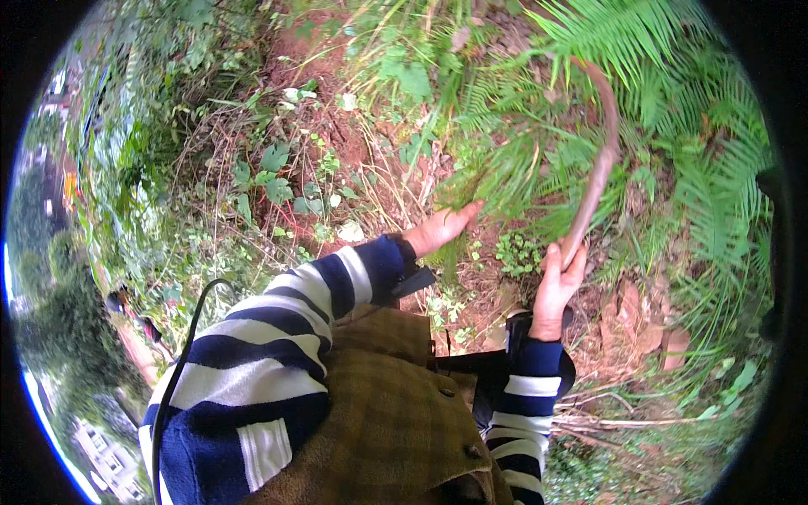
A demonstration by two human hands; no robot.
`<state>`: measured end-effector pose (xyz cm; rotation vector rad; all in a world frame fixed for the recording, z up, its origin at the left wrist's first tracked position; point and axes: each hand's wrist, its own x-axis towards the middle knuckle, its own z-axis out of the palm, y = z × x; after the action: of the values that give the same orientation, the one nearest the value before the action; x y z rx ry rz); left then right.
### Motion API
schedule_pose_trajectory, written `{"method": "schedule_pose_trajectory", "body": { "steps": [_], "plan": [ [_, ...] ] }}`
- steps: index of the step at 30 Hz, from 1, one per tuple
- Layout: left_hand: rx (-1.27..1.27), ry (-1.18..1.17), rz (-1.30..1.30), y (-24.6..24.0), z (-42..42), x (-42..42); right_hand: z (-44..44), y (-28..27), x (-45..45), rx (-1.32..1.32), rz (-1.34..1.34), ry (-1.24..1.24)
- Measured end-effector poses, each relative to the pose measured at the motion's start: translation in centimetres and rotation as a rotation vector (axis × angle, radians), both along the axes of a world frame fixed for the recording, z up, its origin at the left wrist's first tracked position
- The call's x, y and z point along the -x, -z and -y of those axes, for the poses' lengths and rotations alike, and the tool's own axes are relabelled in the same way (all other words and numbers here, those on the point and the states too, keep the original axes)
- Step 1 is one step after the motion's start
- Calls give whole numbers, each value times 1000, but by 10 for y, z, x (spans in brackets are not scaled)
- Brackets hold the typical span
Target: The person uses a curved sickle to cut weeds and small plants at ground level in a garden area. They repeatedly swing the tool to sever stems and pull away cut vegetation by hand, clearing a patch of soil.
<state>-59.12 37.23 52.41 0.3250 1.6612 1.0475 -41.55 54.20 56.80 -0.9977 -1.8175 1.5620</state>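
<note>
My left hand [444, 230] is closed around a tuft of green grass [505, 173], with leaves showing above the fingers and below the palm; its fingertips are partly hidden. To the right, my right hand [562, 276] grips the lower end of a curved, brown wooden handle or stick [600, 170]. This wood bends up and away from the hand, and its far end lies among the ferns, where I cannot tell whether a tool head is fixed to it. A small leafy plant [519, 254] grows between the two hands.
Fern fronds [713, 183] crowd the right side. Reddish soil [315, 76] with vines and dry stems slopes at the upper left. Dry leaves [631, 315] and thin dead stalks lie at the lower right. Trees and a pale building [107, 461] stand far off at the left.
</note>
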Motion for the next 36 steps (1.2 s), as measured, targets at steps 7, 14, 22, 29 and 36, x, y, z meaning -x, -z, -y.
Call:
{"method": "schedule_pose_trajectory", "body": {
  "steps": [7,14,22,29,36],
  "plan": [
    [-209,160,-197,20,35,-5,73,29,19,426,8,-137],
    [9,207,-234,17,37,-41,133,33,37,538,-69,-115],
    [-168,-252,-241,7,42,-44,147,10,53,584,-85,-204],
    [-398,-53,496,-38,57,-20,144,-20,52,551,59,-87],
    [-193,105,237,-76,51,-12,131,-47,32,527,-62,-13]
  ]
}}
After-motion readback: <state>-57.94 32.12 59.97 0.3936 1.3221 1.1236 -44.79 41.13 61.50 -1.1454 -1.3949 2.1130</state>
